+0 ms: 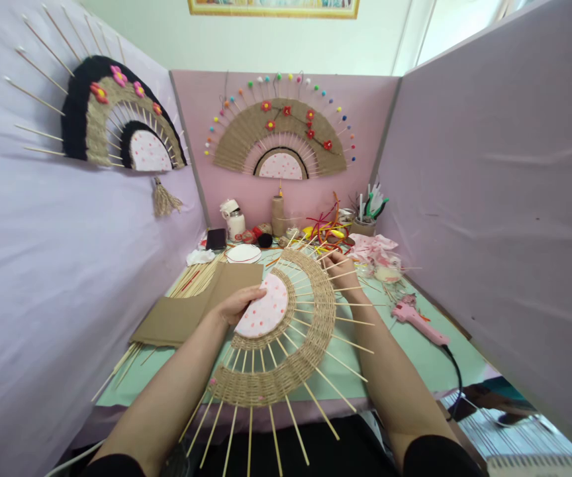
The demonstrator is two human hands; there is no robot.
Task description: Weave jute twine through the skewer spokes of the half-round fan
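Woven fan point(322, 324): centre of the frame, tilted; tan braided-looking bands point(253, 387), pale radiating sticks point(250, 437), white half-disc point(265, 309) with pinkish-red dots
Left hand point(239, 305): clasping the half-disc, thumb on top
Right hand point(338, 266): fingers curled at the fan's upper-right edge; cannot tell whether gripping

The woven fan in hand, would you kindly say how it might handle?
The woven fan looks thin and open, so probably light. Its slender sticks may snap if knocked; its dense band is likely fairly stiff.
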